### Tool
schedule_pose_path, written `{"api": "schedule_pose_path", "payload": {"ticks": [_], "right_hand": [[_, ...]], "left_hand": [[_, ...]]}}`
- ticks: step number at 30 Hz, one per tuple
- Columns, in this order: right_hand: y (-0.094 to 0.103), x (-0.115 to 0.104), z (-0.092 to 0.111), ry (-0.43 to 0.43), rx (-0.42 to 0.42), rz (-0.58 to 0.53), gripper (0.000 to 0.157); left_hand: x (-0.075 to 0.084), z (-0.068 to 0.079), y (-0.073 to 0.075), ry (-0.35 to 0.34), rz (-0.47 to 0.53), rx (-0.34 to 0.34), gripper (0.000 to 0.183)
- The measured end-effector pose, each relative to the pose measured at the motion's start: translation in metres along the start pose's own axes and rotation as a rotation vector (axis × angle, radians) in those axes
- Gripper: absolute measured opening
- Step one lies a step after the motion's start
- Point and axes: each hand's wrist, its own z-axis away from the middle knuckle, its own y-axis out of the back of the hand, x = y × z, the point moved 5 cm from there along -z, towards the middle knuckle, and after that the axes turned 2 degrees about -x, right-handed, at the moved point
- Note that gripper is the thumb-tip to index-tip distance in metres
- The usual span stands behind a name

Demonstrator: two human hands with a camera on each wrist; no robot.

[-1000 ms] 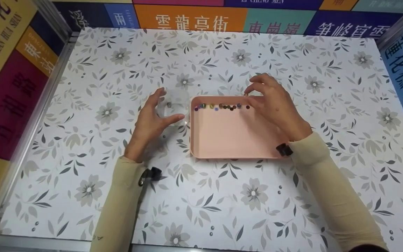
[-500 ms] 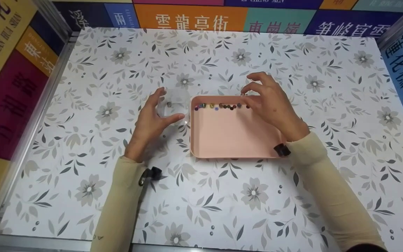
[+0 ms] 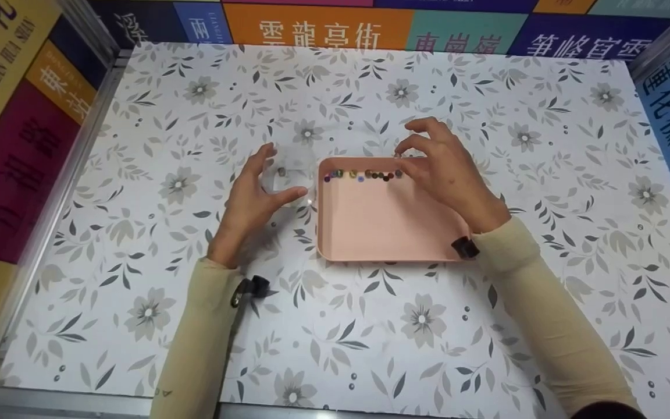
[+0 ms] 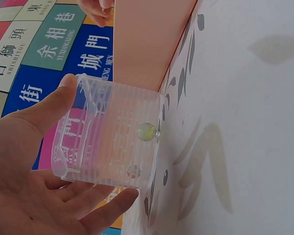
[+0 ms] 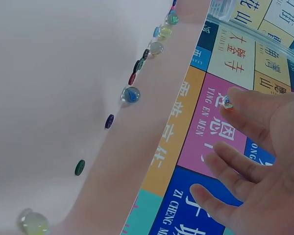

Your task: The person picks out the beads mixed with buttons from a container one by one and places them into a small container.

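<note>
My left hand [image 3: 250,198] holds a clear plastic box [image 4: 112,132] standing on the table, thumb at its rim and fingers along the opposite side. A yellow-green marble [image 4: 146,131] and a second, clear marble [image 4: 134,171] lie at the bottom of the box. My right hand [image 3: 448,171] is raised over the far right part of the pink tray [image 3: 393,227]. Its thumb and index finger pinch a small glass marble [image 5: 228,102], while the other fingers are loosely bent. Along the tray's far wall lie several marbles, a blue one [image 5: 131,94] among them, and flat buttons [image 5: 80,167].
The table [image 3: 370,343] is covered with a white floral sheet. Coloured panels with printed lettering [image 3: 317,29] stand behind it and at both sides. The clear box is just left of the tray's left wall.
My right hand has moved a little left over the tray's far edge, carrying the pinched marble. The left hand and the clear box have stayed in place.
</note>
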Motion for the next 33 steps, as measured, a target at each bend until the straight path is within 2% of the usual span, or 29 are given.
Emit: {"api": "schedule_pose_path", "payload": {"ticks": [20,33], "right_hand": [[-0.005,-0.011,-0.003,0.055,0.022,-0.002,0.014],[-0.012,-0.019,-0.006,0.071,0.019,-0.041,0.013]], "left_hand": [[0.0,0.002,0.001,-0.013,0.006,-0.001,0.108],[0.001,0.001,0.0,-0.003,-0.002,0.005,0.109]]}}
